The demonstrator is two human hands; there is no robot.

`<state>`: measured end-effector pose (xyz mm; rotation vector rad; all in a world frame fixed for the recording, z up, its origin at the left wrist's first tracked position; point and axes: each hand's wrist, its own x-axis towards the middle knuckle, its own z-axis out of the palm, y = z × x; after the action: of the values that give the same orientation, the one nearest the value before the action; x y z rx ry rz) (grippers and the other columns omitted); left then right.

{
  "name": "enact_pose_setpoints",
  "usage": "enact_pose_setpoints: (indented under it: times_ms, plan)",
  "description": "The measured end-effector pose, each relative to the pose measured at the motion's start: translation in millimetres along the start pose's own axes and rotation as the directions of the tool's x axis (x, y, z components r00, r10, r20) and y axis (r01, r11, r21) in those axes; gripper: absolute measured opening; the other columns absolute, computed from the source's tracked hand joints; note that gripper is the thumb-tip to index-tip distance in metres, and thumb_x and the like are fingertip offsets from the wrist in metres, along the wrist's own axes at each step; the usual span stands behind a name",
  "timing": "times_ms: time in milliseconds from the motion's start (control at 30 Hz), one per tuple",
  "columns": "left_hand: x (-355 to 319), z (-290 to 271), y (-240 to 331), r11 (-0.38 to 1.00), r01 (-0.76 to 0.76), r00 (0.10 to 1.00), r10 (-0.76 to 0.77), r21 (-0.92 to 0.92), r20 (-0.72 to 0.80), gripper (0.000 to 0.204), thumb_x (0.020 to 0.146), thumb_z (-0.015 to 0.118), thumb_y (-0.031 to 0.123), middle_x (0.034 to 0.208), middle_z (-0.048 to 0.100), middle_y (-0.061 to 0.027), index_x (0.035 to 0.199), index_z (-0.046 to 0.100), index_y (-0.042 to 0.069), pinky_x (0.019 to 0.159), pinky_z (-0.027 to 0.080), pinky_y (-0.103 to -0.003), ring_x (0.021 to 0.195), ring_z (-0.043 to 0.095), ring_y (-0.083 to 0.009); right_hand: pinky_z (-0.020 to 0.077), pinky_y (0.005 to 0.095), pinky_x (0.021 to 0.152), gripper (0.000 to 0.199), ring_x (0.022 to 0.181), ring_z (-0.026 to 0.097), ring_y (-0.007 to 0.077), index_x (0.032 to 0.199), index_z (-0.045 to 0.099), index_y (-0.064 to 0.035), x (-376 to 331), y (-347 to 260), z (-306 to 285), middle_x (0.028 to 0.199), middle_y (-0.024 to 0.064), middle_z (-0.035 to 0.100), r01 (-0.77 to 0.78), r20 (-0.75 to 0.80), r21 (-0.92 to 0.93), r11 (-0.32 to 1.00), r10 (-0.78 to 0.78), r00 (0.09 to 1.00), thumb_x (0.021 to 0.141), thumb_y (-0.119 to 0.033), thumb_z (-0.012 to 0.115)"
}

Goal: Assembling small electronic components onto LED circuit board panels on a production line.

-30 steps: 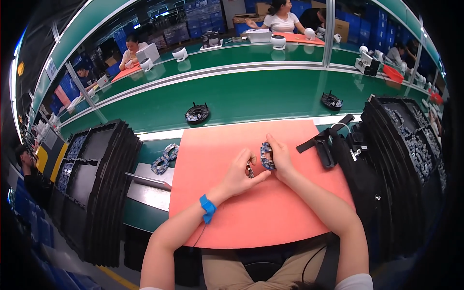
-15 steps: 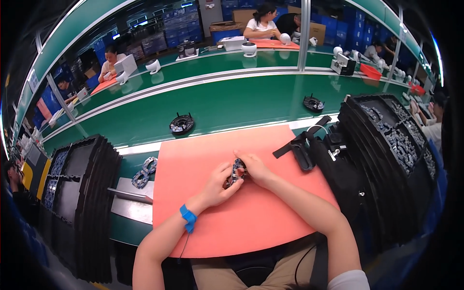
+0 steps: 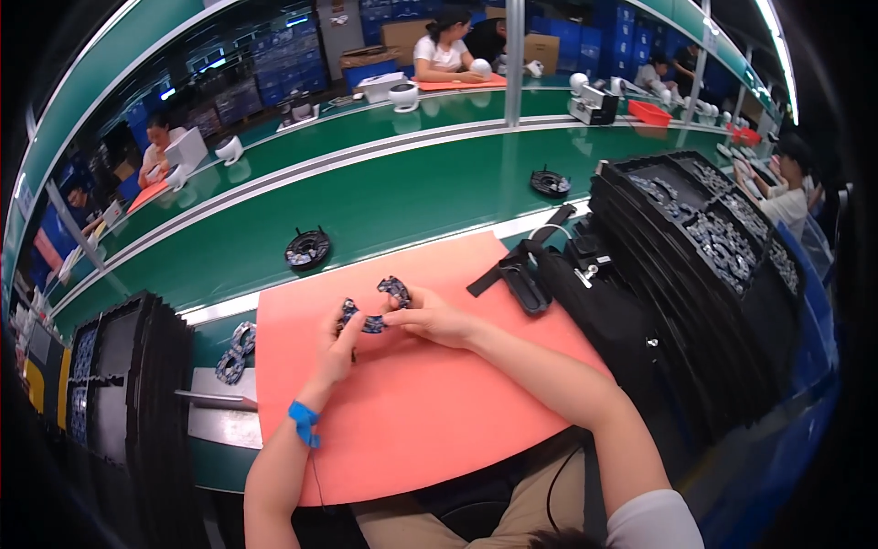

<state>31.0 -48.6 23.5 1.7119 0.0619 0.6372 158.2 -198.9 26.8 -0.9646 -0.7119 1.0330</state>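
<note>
Above the salmon-coloured mat (image 3: 430, 403), my hands are close together with small curved circuit boards between them. My left hand (image 3: 337, 349), a blue band at its wrist, grips a dark blue curved circuit board (image 3: 373, 324) between thumb and fingers. My right hand (image 3: 437, 320) has another arc-shaped circuit board (image 3: 394, 289) at its fingers, and its thumb tip reaches the left hand's board. Whether the pieces are still joined is hidden by my fingers. Left of the mat lie looped circuit boards (image 3: 236, 353) like those in my hands.
Stacked black trays with boards stand left (image 3: 128, 366) and right (image 3: 695, 274). A black strapped device (image 3: 526, 285) lies on the mat's right edge. Two round black housings (image 3: 307, 249) (image 3: 551, 183) sit on the green bench beyond. Several people work farther off.
My hands have moved apart slightly, and the boards, earlier bunched together between them, now show as spread arcs. The whole view has turned to the right.
</note>
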Motion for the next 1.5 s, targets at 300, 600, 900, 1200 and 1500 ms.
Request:
enact_pose_setpoints:
  times_ms: [300, 600, 900, 1200, 1500]
  plan:
    - [-4, 6, 8, 0.518, -0.169, 0.981, 0.008, 0.838, 0.193, 0.06, 0.073, 0.07, 0.038, 0.107, 0.044, -0.0206, 0.108, 0.047, -0.006, 0.083, 0.041, -0.042, 0.099, 0.046, -0.0343, 0.0463, 0.0223, 0.07, 0.022, 0.076, 0.057, 0.0074, 0.097, 0.054, -0.0035, 14, -3, -43, 0.087, 0.0018, 0.062, 0.382, -0.202, -0.311, 0.87, -0.453, 0.868, 0.08, -0.006, 0.068]
    - [-14, 2, 10, 0.247, -0.03, 0.996, -0.069, 0.969, 0.049, 0.054, 0.075, 0.067, 0.037, 0.1, 0.05, -0.0205, 0.104, 0.05, -0.005, 0.081, 0.044, -0.043, 0.096, 0.049, -0.0353, 0.0458, 0.028, 0.063, 0.017, 0.066, 0.056, 0.0112, 0.077, 0.055, -0.005, -46, -159, -90, 0.074, 0.0031, 0.061, 0.236, -0.47, -0.788, 0.569, -0.803, 0.367, 0.071, -0.007, 0.071]
    - [-18, 22, 26, 0.265, -0.164, 0.985, -0.004, 0.95, 0.171, 0.047, 0.069, 0.065, 0.027, 0.1, 0.048, -0.0223, 0.1, 0.05, -0.005, 0.077, 0.045, -0.045, 0.094, 0.047, -0.0369, 0.0487, 0.0427, 0.077, 0.024, 0.089, 0.063, 0.0328, 0.081, 0.06, -0.0068, -215, -289, -212, 0.089, 0.0152, 0.066, -0.73, -0.464, -0.623, 0.283, -0.884, 0.053, 0.067, -0.025, 0.066]
    - [-15, 13, 6, 0.346, -0.138, 0.988, -0.02, 0.928, 0.154, 0.053, 0.069, 0.063, 0.024, 0.103, 0.044, -0.0228, 0.108, 0.045, -0.006, 0.076, 0.044, -0.048, 0.096, 0.045, -0.0382, 0.0405, 0.0481, 0.092, 0.04, 0.112, 0.054, 0.0308, 0.106, 0.06, -0.0094, -273, -283, -263, 0.114, 0.0157, 0.06, -0.95, -0.699, -0.219, 0.221, -0.715, -0.006, 0.079, -0.039, 0.057]
    - [-9, 8, 9, 0.444, -0.153, 0.975, -0.08, 0.883, 0.209, 0.05, 0.071, 0.061, 0.022, 0.1, 0.045, -0.0234, 0.108, 0.045, -0.007, 0.081, 0.043, -0.044, 0.095, 0.046, -0.0384, 0.0461, 0.0422, 0.082, 0.028, 0.092, 0.06, 0.0357, 0.097, 0.057, 0.0003, -260, -286, -326, 0.093, 0.021, 0.063, -0.798, -0.402, -0.603, 0.004, -0.865, 0.3, 0.082, -0.022, 0.06]
